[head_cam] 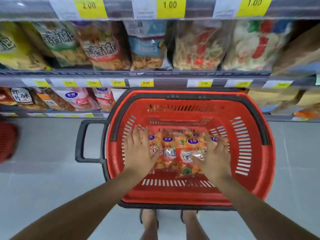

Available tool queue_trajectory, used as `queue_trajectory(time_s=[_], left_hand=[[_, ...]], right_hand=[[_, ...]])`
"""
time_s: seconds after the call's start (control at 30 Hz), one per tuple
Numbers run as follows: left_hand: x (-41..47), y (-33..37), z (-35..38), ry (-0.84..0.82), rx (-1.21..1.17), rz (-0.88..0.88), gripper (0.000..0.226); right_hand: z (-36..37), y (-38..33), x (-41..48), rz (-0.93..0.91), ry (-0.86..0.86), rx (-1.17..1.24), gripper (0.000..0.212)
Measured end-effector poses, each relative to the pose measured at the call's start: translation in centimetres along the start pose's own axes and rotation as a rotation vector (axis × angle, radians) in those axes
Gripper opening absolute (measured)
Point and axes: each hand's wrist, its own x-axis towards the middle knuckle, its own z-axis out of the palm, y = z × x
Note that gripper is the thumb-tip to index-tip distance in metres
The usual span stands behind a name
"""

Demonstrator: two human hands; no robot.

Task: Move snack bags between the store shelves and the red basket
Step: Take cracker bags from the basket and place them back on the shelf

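Left hand, right hand flat on bags in basket, fingers spread, no grip. Slick stack prob fans out if squeezed up.

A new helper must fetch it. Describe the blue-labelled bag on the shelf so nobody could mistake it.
Look at the shelf just above the red basket. Near its middle, below the centre 1.00 tag, stands the blue bag. It alone has a blue label: its left neighbour wears a red band, its right neighbours show pale strips.
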Motion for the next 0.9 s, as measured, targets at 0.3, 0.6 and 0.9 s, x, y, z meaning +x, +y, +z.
queue_trajectory(time_s=[0.3,0.6,0.9], left_hand=[[2.8,-0.6,10.0,-0.222,0.08,-0.125,0.11],[3.8,-1.0,13.8,-0.337,0.129,-0.246,0.133],[2.3,-0.7,8.0,-0.303,-0.008,-0.056,0.103]], right_hand=[[10.2,3.0,3.6,0.181,-0.237,0.071,0.117],[14.0,3.2,5.1,0.206,-0.247,0.319,0.113],[9.3,2.9,2.6,0.131,-0.139,0.402,0.102]])
